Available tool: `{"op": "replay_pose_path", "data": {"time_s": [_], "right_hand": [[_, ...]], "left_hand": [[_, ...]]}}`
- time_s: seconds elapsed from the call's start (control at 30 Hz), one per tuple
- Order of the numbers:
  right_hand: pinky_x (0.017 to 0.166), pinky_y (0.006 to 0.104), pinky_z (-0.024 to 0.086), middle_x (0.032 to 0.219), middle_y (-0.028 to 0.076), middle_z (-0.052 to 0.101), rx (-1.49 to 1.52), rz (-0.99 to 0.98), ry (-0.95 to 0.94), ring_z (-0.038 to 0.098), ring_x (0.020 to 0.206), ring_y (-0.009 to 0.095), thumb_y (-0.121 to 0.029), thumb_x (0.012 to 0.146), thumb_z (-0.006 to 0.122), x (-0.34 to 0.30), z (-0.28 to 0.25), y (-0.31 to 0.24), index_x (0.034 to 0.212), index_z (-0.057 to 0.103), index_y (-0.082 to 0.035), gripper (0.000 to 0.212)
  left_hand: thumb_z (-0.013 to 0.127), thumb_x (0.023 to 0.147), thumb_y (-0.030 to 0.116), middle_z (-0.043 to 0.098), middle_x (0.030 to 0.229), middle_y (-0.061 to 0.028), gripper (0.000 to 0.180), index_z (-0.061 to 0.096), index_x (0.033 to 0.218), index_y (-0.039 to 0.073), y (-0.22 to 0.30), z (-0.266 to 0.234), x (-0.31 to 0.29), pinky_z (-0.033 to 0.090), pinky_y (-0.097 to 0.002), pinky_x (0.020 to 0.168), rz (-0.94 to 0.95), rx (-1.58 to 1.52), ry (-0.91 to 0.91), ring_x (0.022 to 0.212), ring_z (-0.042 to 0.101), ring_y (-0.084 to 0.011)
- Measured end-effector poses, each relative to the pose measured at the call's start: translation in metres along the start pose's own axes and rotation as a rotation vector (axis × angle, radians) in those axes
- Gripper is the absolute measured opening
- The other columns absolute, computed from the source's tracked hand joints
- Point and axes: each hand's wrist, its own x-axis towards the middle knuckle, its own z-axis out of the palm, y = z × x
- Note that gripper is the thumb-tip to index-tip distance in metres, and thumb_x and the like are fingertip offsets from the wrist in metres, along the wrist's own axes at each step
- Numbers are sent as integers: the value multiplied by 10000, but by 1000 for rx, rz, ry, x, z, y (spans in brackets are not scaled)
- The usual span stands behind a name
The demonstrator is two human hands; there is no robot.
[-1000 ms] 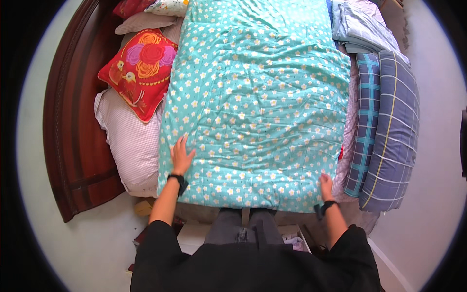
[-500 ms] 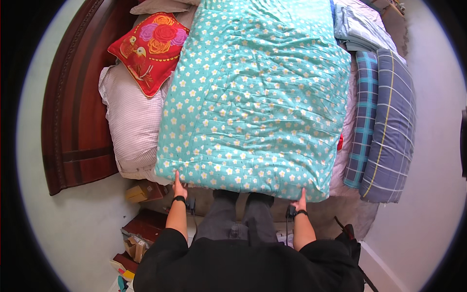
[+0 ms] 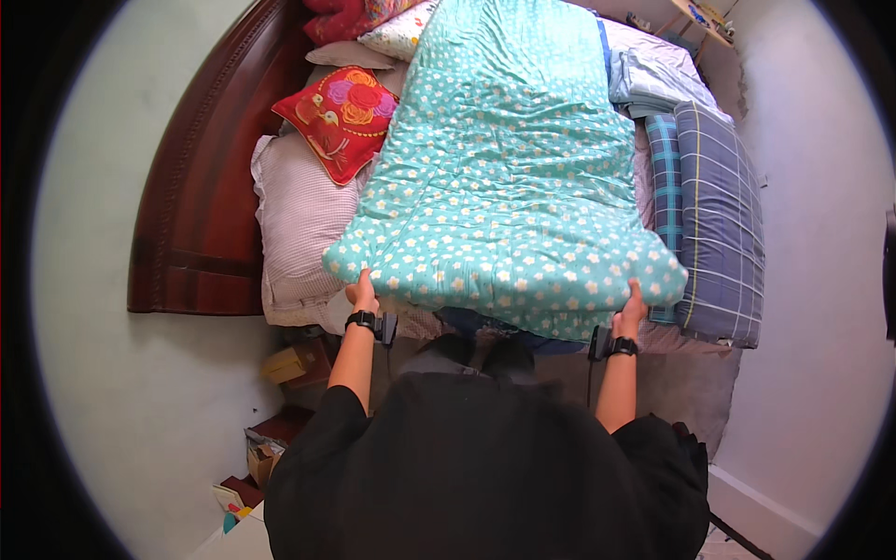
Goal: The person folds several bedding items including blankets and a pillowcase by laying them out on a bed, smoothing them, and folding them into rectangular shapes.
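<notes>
A teal quilt [image 3: 509, 187] with small white flowers stretches over the middle of the bed. My left hand [image 3: 362, 293] grips its near edge close to the left corner, thumb on top and the other fingers hidden beneath. Near the right corner, my right hand [image 3: 632, 313] holds the same edge in a like grip. Between the hands the edge is lifted, and both corners bulge outward past my grips. Each wrist wears a black band with a small dark device.
At left, a red embroidered cushion [image 3: 342, 121] lies above a pale checked pillow [image 3: 313, 224] by the dark wooden headboard [image 3: 210, 196]. Folded plaid bedding [image 3: 719, 224] and light blue folded cloth [image 3: 658, 82] lie at right. Cardboard boxes [image 3: 291, 362] stand on the floor, lower left.
Both hands have moved away from my body with the quilt's near edge, lifting it. The edge now bunches at the corners, and dark blue fabric shows beneath it.
</notes>
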Motion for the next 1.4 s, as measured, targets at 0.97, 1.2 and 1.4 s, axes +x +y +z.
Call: {"op": "replay_pose_path", "data": {"time_s": [0.97,1.2,1.4], "right_hand": [[845,405,449,1228,132,483,-331,477,81,515,1048,253,-192,647,777,-64,-186,56,1238,433,50,726],[846,432,479,1213,104,494,-127,470,-51,522,1043,279,-109,650,736,30,-201,114,1272,406,-50,707],[509,261,495,791,23,585,-172,332,94,572,634,144,-254,772,685,143,97,-39,907,591,-106,221]], "left_hand": [[715,731,136,516,1168,-116,533,489,1194,0,-49,-139,-20,444,-403,832,-402,-303,-82,1028,515,-274],[686,742,186,529,1145,-91,510,469,1197,110,-17,-81,-4,505,-445,772,-538,-160,-158,1024,534,-275],[594,819,171,569,720,-13,84,532,855,127,139,87,115,439,-242,401,-219,-339,-477,543,546,-144]]}}
